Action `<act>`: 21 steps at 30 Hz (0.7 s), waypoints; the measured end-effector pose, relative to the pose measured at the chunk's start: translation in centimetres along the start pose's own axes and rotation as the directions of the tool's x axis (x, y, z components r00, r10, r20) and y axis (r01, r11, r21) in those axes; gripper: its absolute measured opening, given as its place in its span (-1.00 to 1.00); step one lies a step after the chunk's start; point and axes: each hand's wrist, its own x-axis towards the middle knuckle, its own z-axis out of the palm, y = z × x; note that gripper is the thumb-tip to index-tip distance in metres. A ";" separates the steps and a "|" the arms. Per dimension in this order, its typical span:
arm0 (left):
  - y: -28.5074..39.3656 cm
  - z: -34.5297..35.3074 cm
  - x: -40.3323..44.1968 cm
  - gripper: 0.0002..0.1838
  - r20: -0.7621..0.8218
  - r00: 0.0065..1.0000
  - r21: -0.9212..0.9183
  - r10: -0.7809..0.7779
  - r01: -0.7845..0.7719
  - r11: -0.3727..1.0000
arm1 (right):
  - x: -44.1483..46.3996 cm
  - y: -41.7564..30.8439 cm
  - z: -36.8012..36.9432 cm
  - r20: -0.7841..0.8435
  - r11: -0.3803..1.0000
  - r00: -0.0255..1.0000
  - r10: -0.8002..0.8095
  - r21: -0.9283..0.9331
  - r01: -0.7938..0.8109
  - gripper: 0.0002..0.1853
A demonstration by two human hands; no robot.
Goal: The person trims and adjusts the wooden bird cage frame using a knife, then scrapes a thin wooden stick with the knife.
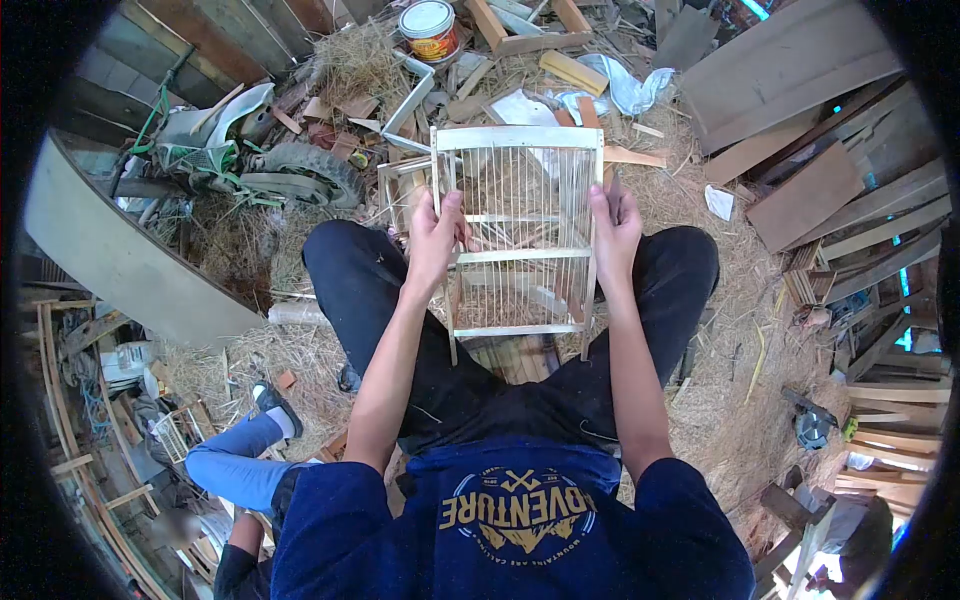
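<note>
The wooden frame (522, 255) is above the lap, posts and crossbars joined, thin rods fitted; whether any remain unfitted cannot be told. Left hand (433, 238) grips its left post, fingers curled; right hand (618, 238), partly closed, holds its right post and a dark, blade-like piece (615, 188).

I record a floor (745, 310) littered with straw and wood scraps. Beyond and left of the left hand (437, 235), I note a plank wall (195, 45). Right of the right hand (615, 225), wide boards (795, 70) lean; bluish daylight enters through gaps (906, 285).
</note>
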 end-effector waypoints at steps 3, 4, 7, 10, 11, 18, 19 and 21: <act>-0.2 0.3 0.0 -0.67 0.039 0.999 -0.030 0.009 -0.008 1.000 | 1.5 -2.5 0.3 0.031 0.999 0.999 0.021 0.049 -0.023 -0.70; -0.2 0.2 0.0 -0.66 0.050 0.999 -0.037 0.005 -0.004 0.999 | 1.9 -2.5 0.0 0.050 0.997 0.996 0.072 0.034 -0.073 -0.70; 0.0 0.0 -0.1 -0.63 0.066 0.998 0.052 0.007 -0.010 0.999 | 2.6 -4.0 -0.4 0.160 0.967 0.956 0.246 0.024 -0.253 -0.64; 0.5 0.3 -0.4 -0.60 0.073 0.997 0.078 0.006 -0.012 0.997 | 3.2 -3.2 -0.5 0.196 0.978 0.959 0.207 -0.013 -0.208 -0.60; 0.4 0.3 -0.4 -0.59 0.063 0.998 0.066 0.000 -0.004 0.998 | 3.0 -3.0 -0.5 0.178 0.979 0.964 0.196 0.028 -0.204 -0.62; -0.6 -0.3 0.2 -0.57 0.065 0.998 0.025 0.013 -0.014 1.000 | 2.7 -2.0 0.4 0.093 0.977 0.978 0.186 0.091 -0.195 -0.68; -0.7 -0.2 0.4 -0.58 0.069 0.997 0.006 0.020 -0.020 1.000 | 2.6 -2.2 0.3 0.088 0.975 0.976 0.198 0.080 -0.205 -0.68; -0.4 0.3 0.3 -0.60 0.077 0.997 -0.003 -0.005 0.005 1.000 | 2.6 -1.6 0.3 0.064 0.982 0.986 0.154 0.101 -0.160 -0.68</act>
